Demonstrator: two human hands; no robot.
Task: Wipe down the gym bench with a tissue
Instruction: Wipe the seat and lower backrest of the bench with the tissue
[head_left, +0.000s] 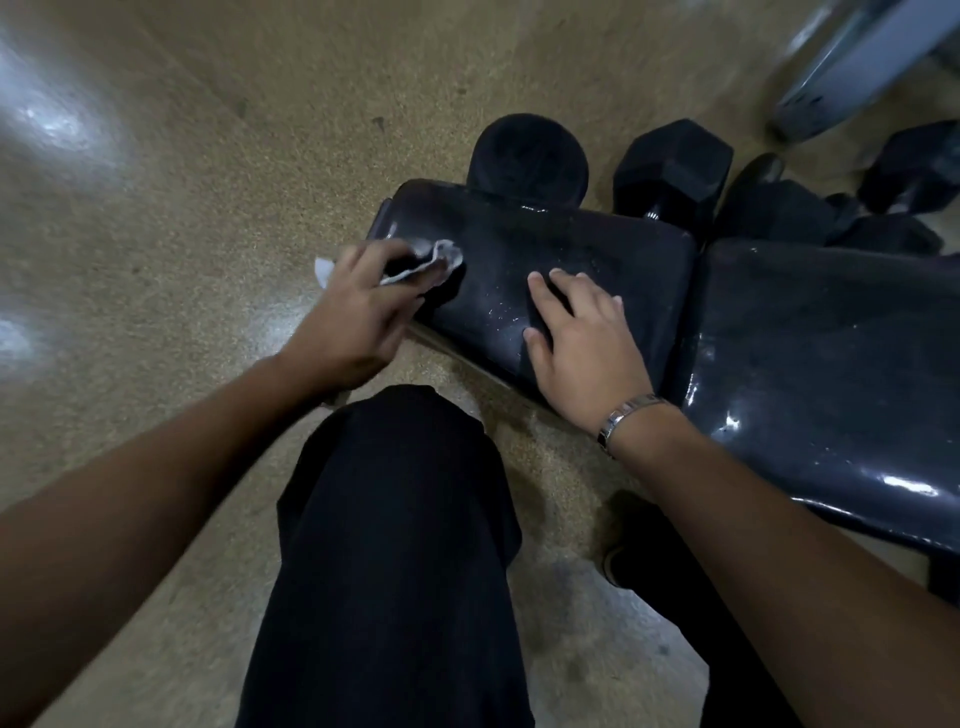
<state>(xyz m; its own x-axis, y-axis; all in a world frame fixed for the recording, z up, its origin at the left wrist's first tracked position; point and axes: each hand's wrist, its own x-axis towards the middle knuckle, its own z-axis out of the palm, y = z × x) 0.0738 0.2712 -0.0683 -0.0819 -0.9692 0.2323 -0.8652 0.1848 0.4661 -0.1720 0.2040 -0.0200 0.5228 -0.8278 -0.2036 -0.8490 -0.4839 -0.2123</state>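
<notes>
The black padded gym bench runs from centre to right, with a smaller seat pad (597, 244) and a longer back pad (831, 364) split by a narrow gap. My left hand (358, 306) presses a crumpled white tissue (441, 260) onto the seat pad's left end; a corner of the tissue sticks out past my wrist side. My right hand (582, 338) lies flat on the seat pad's near right part, fingers spread, holding nothing. A metal watch (623, 415) is on that wrist. Small wet specks glint on the pad between my hands.
Black hex dumbbells (675, 171) and a round black weight (524, 156) lie on the floor just behind the bench. A grey machine frame (852, 67) stands at the top right. My leg in black trousers (400, 545) is in front of the bench on speckled tan floor (208, 156).
</notes>
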